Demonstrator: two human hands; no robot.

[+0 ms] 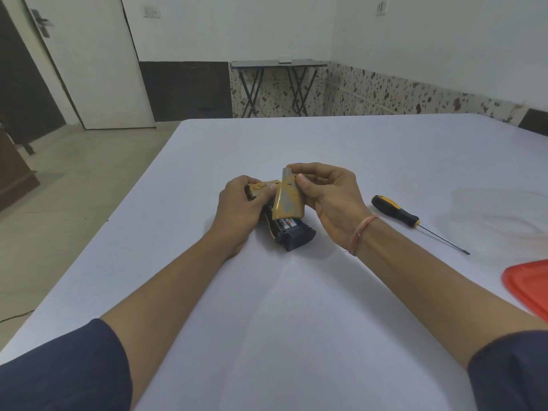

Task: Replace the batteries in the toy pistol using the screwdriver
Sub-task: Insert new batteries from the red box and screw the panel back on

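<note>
The toy pistol (292, 234), tan and dark blue, lies on the white table (296, 307) with its grip toward me. A battery (286, 223) shows in the uncovered grip compartment. My left hand (240, 209) holds the pistol's body down, fingers curled over its tan top. My right hand (329, 197) pinches the tan battery cover (289, 197) between thumb and fingers, holding it just above the grip. The screwdriver (415, 222), with a black and yellow handle, lies on the table to the right of my right hand.
A red plastic lid or tray (530, 287) pokes in at the table's right edge. A folding table (278, 65) stands against the far wall. A white door (89, 63) is at the back left.
</note>
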